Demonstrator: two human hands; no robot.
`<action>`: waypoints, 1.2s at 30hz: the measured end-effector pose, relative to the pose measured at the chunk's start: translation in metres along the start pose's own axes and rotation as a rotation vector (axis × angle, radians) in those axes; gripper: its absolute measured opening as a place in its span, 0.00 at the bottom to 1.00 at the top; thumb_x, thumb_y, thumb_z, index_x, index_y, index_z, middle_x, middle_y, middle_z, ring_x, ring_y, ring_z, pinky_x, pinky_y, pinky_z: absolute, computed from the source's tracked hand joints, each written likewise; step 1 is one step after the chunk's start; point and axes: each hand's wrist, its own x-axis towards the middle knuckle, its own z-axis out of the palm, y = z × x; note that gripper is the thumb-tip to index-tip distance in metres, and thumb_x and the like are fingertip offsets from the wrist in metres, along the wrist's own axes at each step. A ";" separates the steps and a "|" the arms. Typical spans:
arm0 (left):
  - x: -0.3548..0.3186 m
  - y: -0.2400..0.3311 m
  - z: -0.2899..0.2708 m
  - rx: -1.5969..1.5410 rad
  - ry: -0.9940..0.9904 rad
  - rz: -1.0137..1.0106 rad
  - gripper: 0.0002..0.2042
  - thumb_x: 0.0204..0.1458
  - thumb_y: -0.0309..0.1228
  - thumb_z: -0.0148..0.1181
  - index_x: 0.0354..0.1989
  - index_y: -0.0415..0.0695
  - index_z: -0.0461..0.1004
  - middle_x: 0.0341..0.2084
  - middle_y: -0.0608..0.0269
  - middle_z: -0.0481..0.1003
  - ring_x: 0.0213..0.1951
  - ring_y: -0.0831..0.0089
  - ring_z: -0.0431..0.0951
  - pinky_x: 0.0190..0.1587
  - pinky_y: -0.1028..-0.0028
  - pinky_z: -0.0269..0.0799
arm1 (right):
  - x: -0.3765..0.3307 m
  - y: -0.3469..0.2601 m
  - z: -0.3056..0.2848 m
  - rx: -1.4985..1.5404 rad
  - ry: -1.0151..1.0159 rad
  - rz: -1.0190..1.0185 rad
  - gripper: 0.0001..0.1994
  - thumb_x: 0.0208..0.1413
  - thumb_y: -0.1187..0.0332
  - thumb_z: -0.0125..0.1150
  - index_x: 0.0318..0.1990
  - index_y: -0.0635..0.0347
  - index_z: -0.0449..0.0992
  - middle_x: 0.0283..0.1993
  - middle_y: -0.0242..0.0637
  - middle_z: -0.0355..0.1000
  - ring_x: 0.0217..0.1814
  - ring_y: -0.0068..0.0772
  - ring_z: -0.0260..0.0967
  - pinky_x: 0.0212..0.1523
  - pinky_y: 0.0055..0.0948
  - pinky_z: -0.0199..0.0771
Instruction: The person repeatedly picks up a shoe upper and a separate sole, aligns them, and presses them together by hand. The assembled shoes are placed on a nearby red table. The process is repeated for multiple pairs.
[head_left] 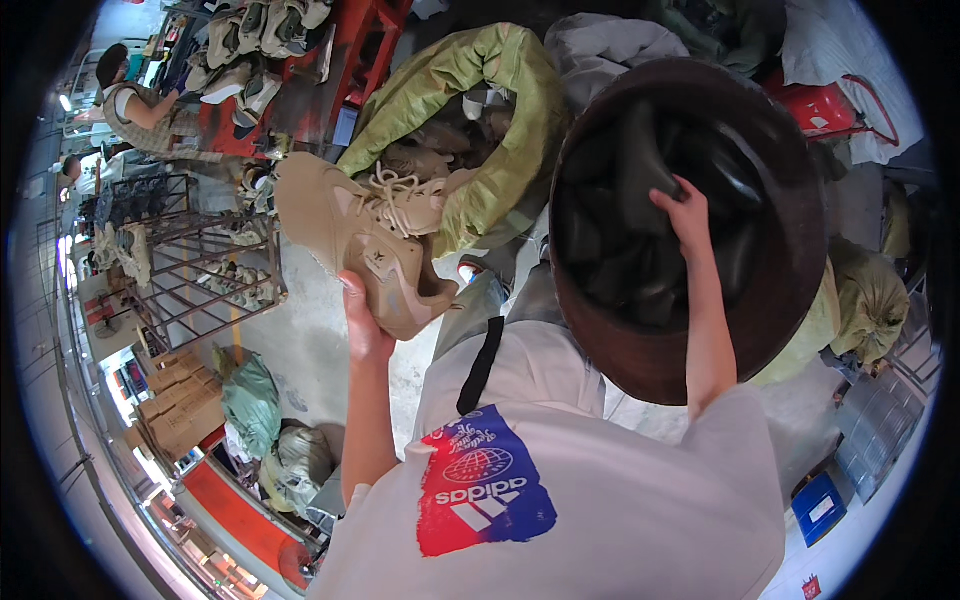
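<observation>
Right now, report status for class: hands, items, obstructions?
Left hand: gripping tan shoe. Right hand: gripping dark form at barrel. Other forms crowd barrel; sack beside.

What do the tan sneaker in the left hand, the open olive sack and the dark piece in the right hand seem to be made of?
Tan sneaker: probably synthetic leather or fabric, matte, with smooth panels.
Olive sack: likely woven plastic, given its sheen and stiff creases.
Dark piece: perhaps rubber or plastic; it looks smooth, but blur leaves this open.
</observation>
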 end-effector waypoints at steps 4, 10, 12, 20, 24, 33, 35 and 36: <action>0.016 0.025 0.001 -0.113 -0.099 0.100 0.40 0.63 0.63 0.46 0.75 0.45 0.52 0.70 0.59 0.61 0.69 0.59 0.63 0.71 0.56 0.58 | -0.119 -0.117 -0.003 -0.176 -0.091 -0.216 0.27 0.47 0.73 0.75 0.57 0.65 0.77 0.48 0.38 0.78 0.49 0.27 0.74 0.54 0.26 0.73; 0.044 0.070 -0.029 -0.163 -0.402 0.221 0.46 0.58 0.68 0.48 0.73 0.40 0.54 0.67 0.57 0.66 0.65 0.60 0.69 0.67 0.57 0.65 | -0.222 -0.209 0.074 -0.101 -0.257 -0.274 0.26 0.42 0.75 0.79 0.52 0.67 0.81 0.43 0.33 0.80 0.46 0.22 0.75 0.52 0.23 0.73; 0.040 0.083 -0.048 -0.187 -0.426 0.205 0.52 0.51 0.70 0.55 0.73 0.39 0.53 0.66 0.54 0.66 0.64 0.59 0.70 0.67 0.56 0.66 | -0.231 -0.219 0.112 -0.086 -0.347 -0.277 0.26 0.41 0.75 0.80 0.52 0.68 0.81 0.43 0.34 0.81 0.44 0.22 0.76 0.50 0.23 0.75; -0.011 0.047 -0.144 -0.264 -0.292 0.078 0.58 0.44 0.67 0.68 0.74 0.37 0.51 0.67 0.54 0.64 0.67 0.60 0.65 0.69 0.58 0.61 | -0.241 -0.236 0.299 -0.005 -0.539 -0.164 0.24 0.47 0.73 0.77 0.53 0.68 0.80 0.45 0.39 0.80 0.45 0.25 0.77 0.49 0.24 0.76; -0.025 0.046 -0.184 -0.524 -0.102 0.170 0.51 0.54 0.70 0.53 0.75 0.43 0.50 0.70 0.53 0.62 0.68 0.55 0.64 0.70 0.55 0.61 | -0.252 -0.240 0.377 0.025 -0.749 -0.065 0.30 0.49 0.71 0.77 0.61 0.65 0.73 0.51 0.40 0.77 0.52 0.27 0.74 0.54 0.27 0.75; 0.010 0.090 -0.249 -0.477 0.080 0.369 0.48 0.55 0.68 0.54 0.74 0.44 0.52 0.69 0.56 0.62 0.68 0.57 0.65 0.69 0.56 0.62 | -0.248 -0.193 0.493 0.373 -0.679 0.175 0.25 0.53 0.63 0.74 0.55 0.65 0.73 0.51 0.38 0.75 0.52 0.29 0.74 0.56 0.34 0.74; 0.023 0.100 -0.263 -0.375 0.141 0.373 0.50 0.53 0.69 0.55 0.74 0.44 0.51 0.69 0.57 0.62 0.68 0.58 0.64 0.69 0.56 0.62 | -0.232 -0.206 0.523 0.508 -0.689 0.197 0.21 0.54 0.65 0.72 0.52 0.66 0.74 0.46 0.38 0.77 0.44 0.29 0.76 0.48 0.31 0.79; 0.030 0.112 -0.267 -0.357 0.147 0.311 0.53 0.50 0.71 0.57 0.75 0.44 0.50 0.69 0.59 0.61 0.69 0.58 0.63 0.69 0.56 0.62 | -0.225 -0.206 0.538 0.551 -0.696 0.194 0.21 0.54 0.65 0.72 0.52 0.66 0.74 0.47 0.38 0.77 0.45 0.29 0.76 0.49 0.31 0.79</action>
